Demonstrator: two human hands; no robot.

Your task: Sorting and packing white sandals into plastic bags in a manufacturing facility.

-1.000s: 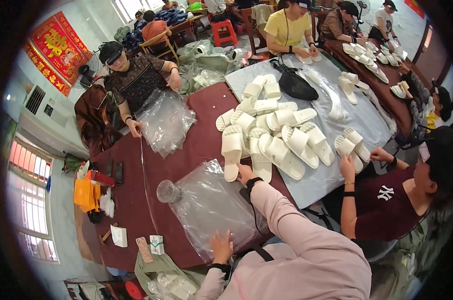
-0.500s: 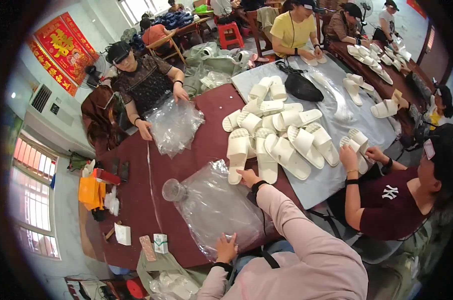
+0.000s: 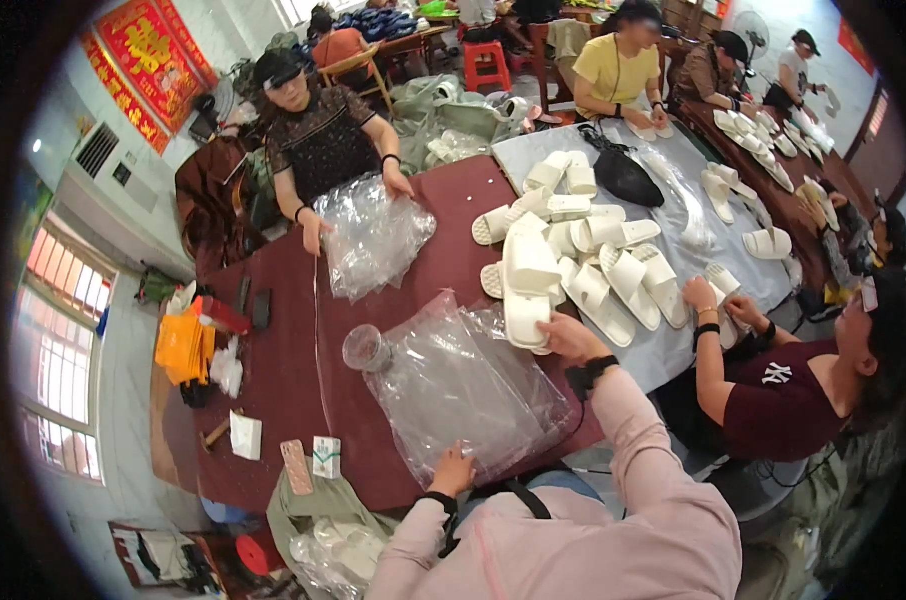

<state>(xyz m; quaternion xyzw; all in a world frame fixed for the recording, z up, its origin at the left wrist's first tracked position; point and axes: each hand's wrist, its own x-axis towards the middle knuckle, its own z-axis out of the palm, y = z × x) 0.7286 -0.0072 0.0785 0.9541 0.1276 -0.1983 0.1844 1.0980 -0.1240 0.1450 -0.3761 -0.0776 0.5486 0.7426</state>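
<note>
White slipper (image 3: 531, 272) gripped in right hand (image 3: 573, 341); clear bag (image 3: 451, 390) under loosely spread left hand (image 3: 453, 472).

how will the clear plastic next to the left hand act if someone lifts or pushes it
The clear plastic is probably floppy, as its edges are wrinkled and uneven. It looks thin and see-through, so it is likely light for its size. Its glossy sheen suggests it may slide easily.

The held slipper (image 3: 530, 262) partly hides the slipper pile (image 3: 601, 232); the lower edge crops the pink jacket (image 3: 593, 540).
</note>
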